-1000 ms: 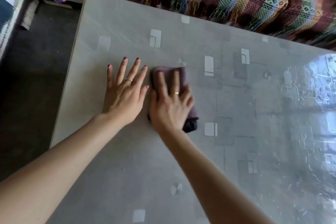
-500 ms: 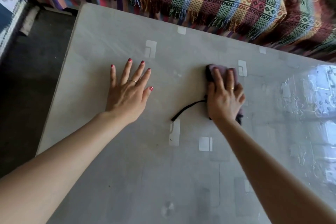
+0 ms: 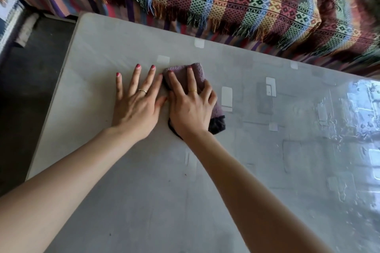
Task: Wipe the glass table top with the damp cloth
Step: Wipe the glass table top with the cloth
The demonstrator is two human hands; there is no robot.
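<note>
The grey glass table top [image 3: 144,191] fills most of the head view, with pale square marks under the glass. A folded mauve cloth [image 3: 197,74] with a dark end and a thin black loop lies on it near the far left part. My right hand [image 3: 190,107] presses flat on the cloth, fingers spread over it. My left hand [image 3: 136,104] rests flat on the bare glass just left of the cloth, fingers apart, its thumb nearly touching my right hand.
A striped, fringed woven blanket [image 3: 226,0] hangs over furniture along the table's far edge. Dark floor [image 3: 26,88] lies beyond the table's left edge. Bright window glare [image 3: 362,109] reflects on the glass at the right.
My right hand slid the cloth right, away from the left hand, and has now come back left beside it. The left hand stayed planted. The view shifted slightly.
</note>
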